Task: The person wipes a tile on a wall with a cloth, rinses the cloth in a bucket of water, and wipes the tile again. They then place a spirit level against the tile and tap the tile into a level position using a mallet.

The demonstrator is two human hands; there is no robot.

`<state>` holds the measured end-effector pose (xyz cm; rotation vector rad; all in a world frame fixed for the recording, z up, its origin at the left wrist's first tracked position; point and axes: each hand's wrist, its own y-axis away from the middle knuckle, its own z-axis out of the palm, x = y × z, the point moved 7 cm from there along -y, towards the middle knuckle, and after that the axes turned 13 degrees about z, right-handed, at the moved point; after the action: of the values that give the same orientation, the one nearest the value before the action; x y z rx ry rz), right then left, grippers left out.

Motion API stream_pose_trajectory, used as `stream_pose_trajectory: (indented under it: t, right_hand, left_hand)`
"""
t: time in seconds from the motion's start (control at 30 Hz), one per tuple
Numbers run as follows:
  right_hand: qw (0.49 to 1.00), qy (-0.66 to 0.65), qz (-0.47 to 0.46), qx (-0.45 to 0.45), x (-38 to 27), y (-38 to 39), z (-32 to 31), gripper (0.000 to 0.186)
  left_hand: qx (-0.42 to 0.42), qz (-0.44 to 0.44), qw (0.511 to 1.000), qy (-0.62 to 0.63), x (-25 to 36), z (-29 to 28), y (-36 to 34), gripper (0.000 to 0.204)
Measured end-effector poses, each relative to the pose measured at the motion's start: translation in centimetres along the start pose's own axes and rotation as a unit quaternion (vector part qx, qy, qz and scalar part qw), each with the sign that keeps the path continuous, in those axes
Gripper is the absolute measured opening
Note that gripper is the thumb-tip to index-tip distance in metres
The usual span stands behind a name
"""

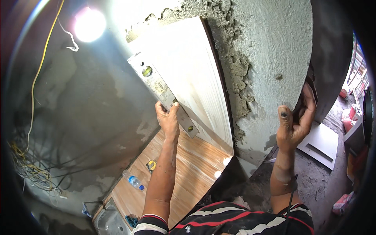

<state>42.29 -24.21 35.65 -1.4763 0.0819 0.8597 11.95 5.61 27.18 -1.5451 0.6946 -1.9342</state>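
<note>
My left hand (pixel 168 122) grips a silver spirit level (pixel 158 84) with yellow-green vials, thumb on its face and fingers at its far side. The level lies slanted along the left edge of a pale wood-grain tile panel (pixel 192 70), which stands against the rough wall. My right hand (pixel 294 127) is raised at the outer edge of the white plastered wall (pixel 280 51). Its thumb points up and its fingers curl round something dark at that edge, mostly hidden by the hand.
Below is a wood-grain countertop (pixel 196 176) with a tape measure (pixel 151 165), a plastic bottle (pixel 133 180) and a steel sink (pixel 112 220). A bright lamp (pixel 90 25) and a yellow cable (pixel 42 64) hang at the left. A white slotted panel (pixel 320 145) lies on the floor at the right.
</note>
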Motion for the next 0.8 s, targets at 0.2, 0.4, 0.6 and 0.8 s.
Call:
stream_pose_trajectory:
  t: [0.2, 0.4, 0.6, 0.8]
  right_hand:
    - [0.999, -0.029, 0.015, 0.017, 0.43, 0.41, -0.3, 0.074]
    - [0.999, -0.04, 0.028, -0.009, 0.4, 0.62, -0.16, 0.078]
    - [0.999, -0.027, 0.024, -0.026, 0.58, 0.2, -0.21, 0.082]
    - [0.999, -0.018, 0.015, -0.041, 0.6, 0.01, -0.39, 0.083]
  left_hand:
    - [0.012, -0.004, 0.999, -0.04, -0.29, -0.03, 0.16, 0.044]
    - [0.021, 0.026, 0.999, -0.023, 0.17, 0.24, 0.15, 0.046]
    - [0.021, 0.018, 0.999, -0.034, 0.28, 0.37, 0.14, 0.048]
    - [0.019, 0.012, 0.999, -0.038, -0.43, 0.08, 0.13, 0.05]
